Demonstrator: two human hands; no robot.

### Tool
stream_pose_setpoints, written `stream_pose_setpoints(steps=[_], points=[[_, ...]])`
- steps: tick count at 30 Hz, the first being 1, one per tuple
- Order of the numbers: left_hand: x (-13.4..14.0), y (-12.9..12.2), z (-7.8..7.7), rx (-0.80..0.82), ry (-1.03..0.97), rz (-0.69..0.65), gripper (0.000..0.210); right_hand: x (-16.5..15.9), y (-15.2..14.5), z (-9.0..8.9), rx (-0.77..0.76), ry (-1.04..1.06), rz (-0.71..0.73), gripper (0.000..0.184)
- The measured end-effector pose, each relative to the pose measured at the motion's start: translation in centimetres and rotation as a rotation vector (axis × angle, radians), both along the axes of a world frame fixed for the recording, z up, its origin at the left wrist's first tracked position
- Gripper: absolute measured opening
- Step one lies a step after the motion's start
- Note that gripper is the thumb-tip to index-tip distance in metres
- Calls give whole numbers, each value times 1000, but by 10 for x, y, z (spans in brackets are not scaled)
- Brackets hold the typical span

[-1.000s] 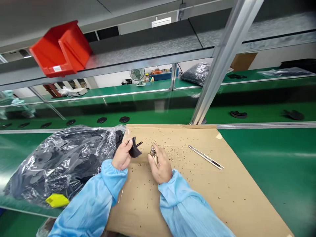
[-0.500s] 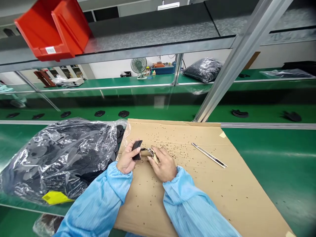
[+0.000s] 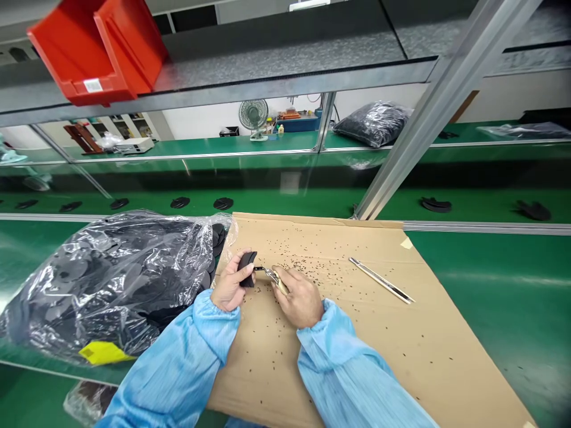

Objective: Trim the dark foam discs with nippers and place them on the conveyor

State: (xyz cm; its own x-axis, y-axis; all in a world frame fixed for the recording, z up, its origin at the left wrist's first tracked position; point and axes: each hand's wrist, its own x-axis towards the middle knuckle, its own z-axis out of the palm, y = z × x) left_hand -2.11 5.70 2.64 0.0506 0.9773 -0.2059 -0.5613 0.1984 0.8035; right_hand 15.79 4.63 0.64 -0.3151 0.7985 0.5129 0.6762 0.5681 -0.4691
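Observation:
My left hand is closed around a small stack of black, curved foam-like pieces, held upright over the cardboard. My right hand grips pliers with cream handles and a metal head. Their dark tip points left and meets the right edge of the black pieces; the exact contact is too small to make out. Beneath both hands lies a cardboard sheet, strewn with many tiny dark bits. To the right of my right hand rests a slim, silvery tool, perhaps tweezers.
A clear plastic bag full of black flat pieces lies left, with a yellow tag. Small black piles line the green surface behind. A metal post slants down at the right. Overhead, a red bin sits on a shelf.
My right hand has shifted slightly right and its thumb has drawn in against the pliers' handles. The left hand keeps its hold. The whole view has moved a little.

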Motion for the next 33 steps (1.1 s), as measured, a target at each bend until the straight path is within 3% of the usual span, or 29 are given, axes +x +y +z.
stream_pose_setpoints(steps=[12,20,26,33], points=[[1,5,-6,35,25,96,50,-1,0,3,-43,229,-122,29],[-3,10,-9,-58,-138,170,37,-4,-2,1,-67,217,-85,29],[-3,7,-6,-71,-151,28,32,-4,-2,1,-60,236,-90,30],[-4,9,-6,-163,-90,83,41,-5,-3,0,-66,210,-47,30]])
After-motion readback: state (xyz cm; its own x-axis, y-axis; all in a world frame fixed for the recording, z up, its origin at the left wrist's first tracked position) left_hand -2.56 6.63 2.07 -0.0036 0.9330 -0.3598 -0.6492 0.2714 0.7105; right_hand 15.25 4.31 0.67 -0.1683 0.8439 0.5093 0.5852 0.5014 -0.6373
